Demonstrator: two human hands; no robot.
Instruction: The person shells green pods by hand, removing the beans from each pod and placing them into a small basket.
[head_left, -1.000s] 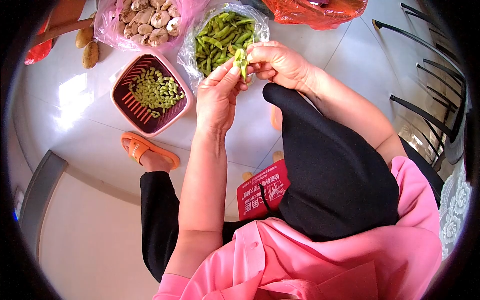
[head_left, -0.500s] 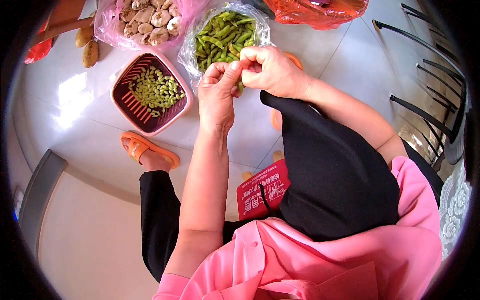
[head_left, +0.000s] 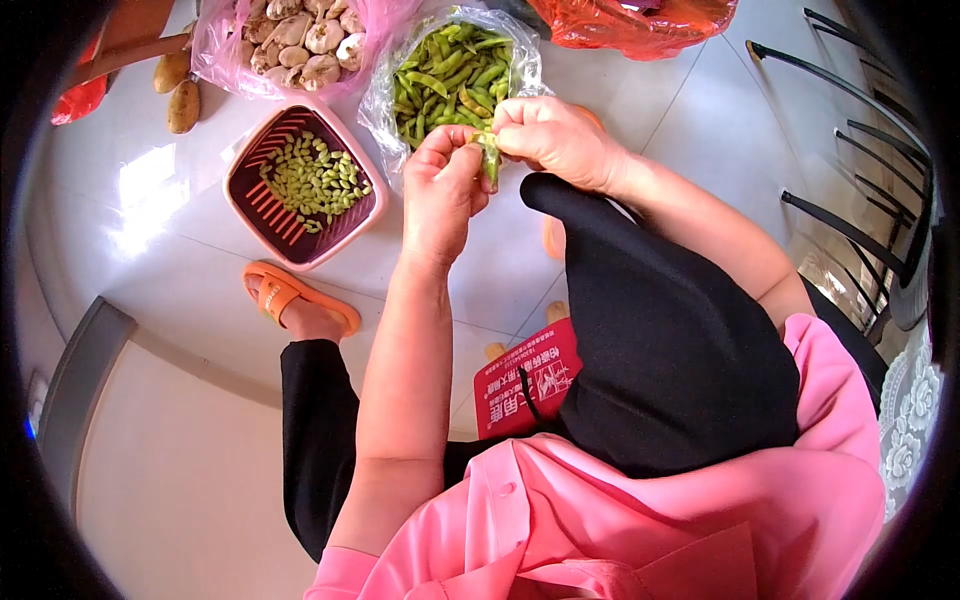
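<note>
My left hand (head_left: 440,190) and my right hand (head_left: 553,138) meet over the floor, both pinching one green bean pod (head_left: 490,152) between their fingertips. Just behind them lies a clear plastic bag of green pods (head_left: 450,70). To the left stands a pink square strainer basket (head_left: 300,256) holding several shelled pale green beans (head_left: 312,180).
A pink bag of garlic bulbs (head_left: 295,40) and potatoes (head_left: 183,105) lie at the back left, an orange-red bag (head_left: 630,20) at the back. My foot in an orange sandal (head_left: 295,300) rests on the white tiled floor. Black chair frames (head_left: 860,150) stand at the right.
The hands dipped together towards my knee, then rose slightly; the pod now hangs from my right fingertips with my left fingers pinching its top.
</note>
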